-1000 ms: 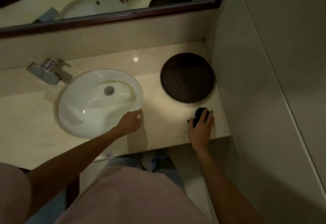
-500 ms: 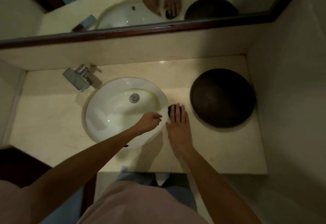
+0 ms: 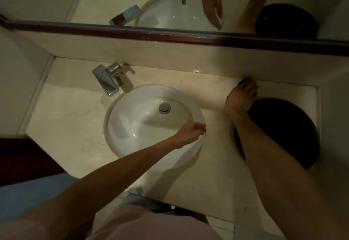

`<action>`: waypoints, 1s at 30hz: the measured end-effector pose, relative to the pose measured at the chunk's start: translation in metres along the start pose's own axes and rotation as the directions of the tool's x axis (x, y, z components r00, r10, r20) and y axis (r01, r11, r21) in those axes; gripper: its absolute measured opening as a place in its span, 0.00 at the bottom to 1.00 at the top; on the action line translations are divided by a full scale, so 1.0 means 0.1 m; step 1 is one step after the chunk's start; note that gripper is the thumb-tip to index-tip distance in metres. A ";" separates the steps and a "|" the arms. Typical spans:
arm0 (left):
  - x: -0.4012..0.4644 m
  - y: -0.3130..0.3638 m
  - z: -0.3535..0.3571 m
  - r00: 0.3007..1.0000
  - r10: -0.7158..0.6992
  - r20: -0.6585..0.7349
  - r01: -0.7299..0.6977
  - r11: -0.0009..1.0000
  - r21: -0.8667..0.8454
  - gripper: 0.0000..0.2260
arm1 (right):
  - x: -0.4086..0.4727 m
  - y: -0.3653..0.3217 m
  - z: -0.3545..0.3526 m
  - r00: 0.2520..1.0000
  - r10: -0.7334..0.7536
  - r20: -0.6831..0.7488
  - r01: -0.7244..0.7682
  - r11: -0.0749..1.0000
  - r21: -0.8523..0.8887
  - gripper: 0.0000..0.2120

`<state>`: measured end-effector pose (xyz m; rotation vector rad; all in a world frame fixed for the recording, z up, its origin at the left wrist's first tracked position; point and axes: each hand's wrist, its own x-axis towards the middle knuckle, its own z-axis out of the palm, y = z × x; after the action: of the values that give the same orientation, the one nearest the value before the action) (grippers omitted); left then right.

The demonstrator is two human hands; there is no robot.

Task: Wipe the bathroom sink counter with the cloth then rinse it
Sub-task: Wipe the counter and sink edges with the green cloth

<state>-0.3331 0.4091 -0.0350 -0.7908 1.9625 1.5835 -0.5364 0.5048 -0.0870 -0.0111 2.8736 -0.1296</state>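
Observation:
The cream stone counter (image 3: 71, 122) holds a white oval sink (image 3: 136, 124) with a chrome faucet (image 3: 107, 79) at its back left. My right hand (image 3: 240, 98) lies flat on the counter at the back wall, right of the sink, pressing down a dark cloth (image 3: 242, 82). Only a sliver of the cloth shows past my fingertips. My left hand (image 3: 189, 132) rests with loosely curled fingers on the sink's right rim and holds nothing.
A dark round mat (image 3: 279, 136) lies on the counter's right end, partly under my right forearm. A mirror with a dark wooden frame (image 3: 170, 35) runs along the back wall. Side walls close in the counter at left and right.
My right hand has slid the cloth from the counter's front right edge, past the sink's right rim, back to the wall. My left hand stays at the sink's right rim.

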 end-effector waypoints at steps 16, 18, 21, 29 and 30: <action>0.27 -0.09 -0.91 0.788 0.282 -0.547 -0.080 0.928 0.363 0.27 | -0.27 -0.24 -0.04 0.846 -0.524 -0.102 0.532 0.842 0.090 0.35; 0.28 -0.11 -1.15 0.735 0.397 -0.550 -0.021 0.823 0.567 0.30 | -0.21 -0.05 -0.14 0.932 -0.338 -0.135 0.355 0.925 0.136 0.32; 0.27 -0.22 -1.49 0.724 0.406 -0.558 0.150 0.697 0.701 0.34 | -0.15 -0.14 -0.17 0.970 -0.180 -0.165 0.207 0.964 0.165 0.24; 0.17 -0.47 -1.95 0.828 0.293 -0.477 0.170 0.680 0.713 0.34 | -0.34 -1.06 0.05 0.909 -0.385 -0.158 0.402 0.911 0.091 0.18; 0.14 -0.50 -1.97 0.827 0.299 -0.477 0.164 0.683 0.712 0.33 | -0.38 -1.17 0.07 0.899 -0.403 -0.170 0.421 0.903 0.088 0.18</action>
<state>-0.3112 0.2066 -0.0390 -0.8757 2.7812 0.4283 -0.4983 0.3883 -0.0730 -0.6170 2.9585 -0.4047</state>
